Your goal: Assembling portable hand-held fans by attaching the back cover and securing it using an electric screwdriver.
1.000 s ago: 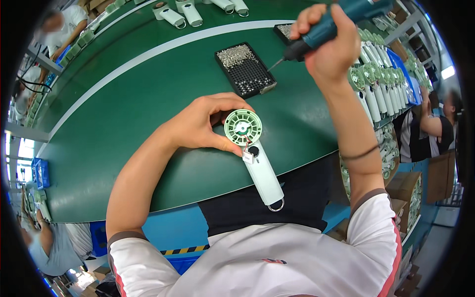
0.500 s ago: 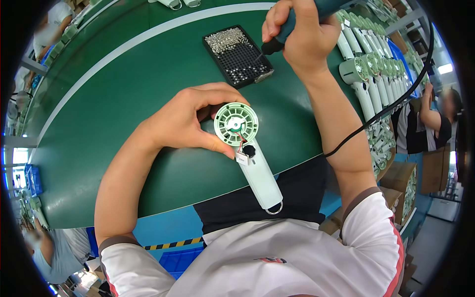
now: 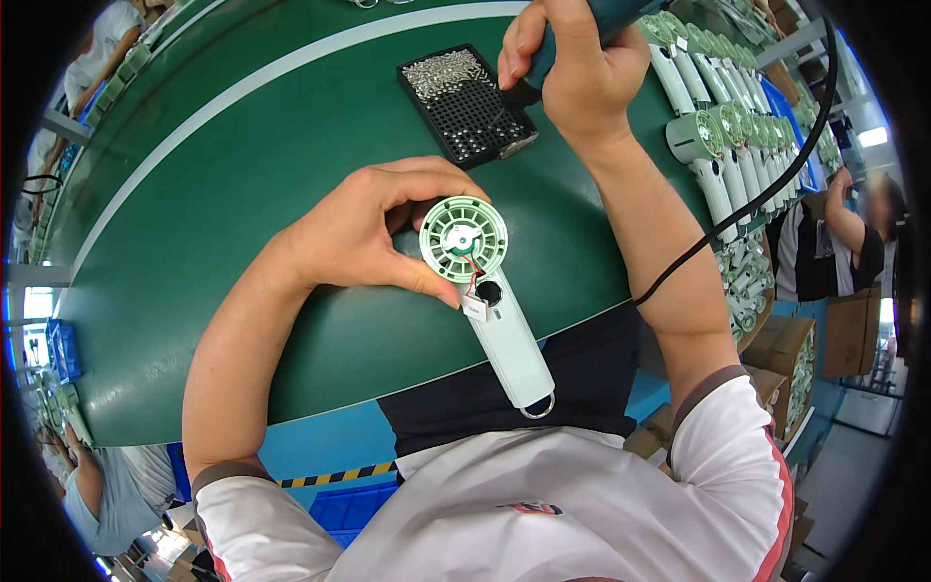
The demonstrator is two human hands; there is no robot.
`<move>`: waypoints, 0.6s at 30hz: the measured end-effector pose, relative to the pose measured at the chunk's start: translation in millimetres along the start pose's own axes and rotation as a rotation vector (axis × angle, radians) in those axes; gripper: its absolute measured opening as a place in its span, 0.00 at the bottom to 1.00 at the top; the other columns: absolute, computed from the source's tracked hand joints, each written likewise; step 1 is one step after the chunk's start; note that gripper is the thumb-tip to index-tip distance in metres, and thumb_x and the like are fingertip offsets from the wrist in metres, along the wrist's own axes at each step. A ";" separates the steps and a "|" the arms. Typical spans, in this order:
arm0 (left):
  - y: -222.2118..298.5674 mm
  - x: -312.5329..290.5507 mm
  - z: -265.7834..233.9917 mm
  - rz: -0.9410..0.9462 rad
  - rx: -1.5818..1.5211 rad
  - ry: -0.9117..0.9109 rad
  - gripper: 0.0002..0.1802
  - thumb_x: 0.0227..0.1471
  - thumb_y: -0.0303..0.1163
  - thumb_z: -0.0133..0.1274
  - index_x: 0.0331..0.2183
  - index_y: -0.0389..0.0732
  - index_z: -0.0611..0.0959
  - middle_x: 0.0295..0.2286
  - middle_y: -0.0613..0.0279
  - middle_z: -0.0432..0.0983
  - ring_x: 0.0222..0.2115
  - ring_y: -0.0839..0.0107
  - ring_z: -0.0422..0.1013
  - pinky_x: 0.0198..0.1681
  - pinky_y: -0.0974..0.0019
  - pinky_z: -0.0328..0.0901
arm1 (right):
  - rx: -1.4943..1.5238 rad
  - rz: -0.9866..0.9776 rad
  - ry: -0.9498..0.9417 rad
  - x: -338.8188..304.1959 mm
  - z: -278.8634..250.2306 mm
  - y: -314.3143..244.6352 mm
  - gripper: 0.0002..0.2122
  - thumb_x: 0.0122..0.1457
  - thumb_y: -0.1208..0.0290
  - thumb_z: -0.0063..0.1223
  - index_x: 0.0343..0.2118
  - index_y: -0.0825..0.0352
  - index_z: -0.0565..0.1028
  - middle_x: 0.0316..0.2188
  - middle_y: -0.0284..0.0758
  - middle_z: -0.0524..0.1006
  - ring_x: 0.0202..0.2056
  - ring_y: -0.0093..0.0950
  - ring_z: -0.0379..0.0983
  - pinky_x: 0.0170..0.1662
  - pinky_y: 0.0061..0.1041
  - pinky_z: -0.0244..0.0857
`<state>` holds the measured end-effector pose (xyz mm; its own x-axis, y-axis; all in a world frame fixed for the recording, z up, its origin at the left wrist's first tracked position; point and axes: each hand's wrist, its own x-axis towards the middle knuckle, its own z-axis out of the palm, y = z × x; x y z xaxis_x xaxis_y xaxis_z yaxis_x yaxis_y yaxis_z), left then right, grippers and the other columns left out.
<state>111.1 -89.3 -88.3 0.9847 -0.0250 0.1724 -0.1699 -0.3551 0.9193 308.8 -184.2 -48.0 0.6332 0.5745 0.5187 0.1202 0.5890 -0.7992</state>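
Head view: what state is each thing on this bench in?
Handheld fan: lying flat, front grille off, wires exposed.
Left hand: gripping the fan head.
Right hand: clasping the electric screwdriver, tip at the screw tray.
Screw tray: partly filled.

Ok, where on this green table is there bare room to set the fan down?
The widest bare stretch of the green table top lies left of the black perforated screw tray, between the white stripe and the left hand. The near strip under the pale green handheld fan is narrow. The right side is crowded with a row of similar fans.
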 end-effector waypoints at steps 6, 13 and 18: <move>-1.6 0.5 -0.9 0.026 0.028 0.002 0.38 0.31 0.37 0.81 0.48 0.39 0.85 0.41 0.68 0.79 0.34 0.80 0.70 0.32 0.75 0.63 | -0.010 -0.013 -0.014 0.3 -0.4 1.7 0.11 0.69 0.68 0.54 0.38 0.73 0.75 0.16 0.33 0.73 0.14 0.22 0.69 0.17 0.23 0.65; -2.4 -0.9 0.1 0.029 0.015 0.002 0.39 0.31 0.36 0.81 0.48 0.39 0.85 0.41 0.67 0.79 0.34 0.80 0.70 0.33 0.74 0.63 | -0.107 -0.039 -0.162 -0.5 -2.7 6.5 0.10 0.69 0.69 0.54 0.36 0.72 0.76 0.17 0.32 0.74 0.15 0.21 0.70 0.18 0.22 0.64; 4.4 -1.1 -2.6 -0.052 0.031 -0.041 0.43 0.29 0.34 0.82 0.50 0.35 0.83 0.46 0.60 0.77 0.44 0.72 0.74 0.47 0.70 0.69 | -0.091 -0.092 -0.099 -2.0 2.6 3.2 0.08 0.68 0.71 0.55 0.38 0.72 0.76 0.17 0.32 0.75 0.14 0.21 0.70 0.18 0.21 0.64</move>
<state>109.2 -88.4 -83.5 0.9930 -0.0436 0.1099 -0.1183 -0.3853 0.9152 305.9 -182.1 -50.8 0.5388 0.5761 0.6147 0.2457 0.5904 -0.7688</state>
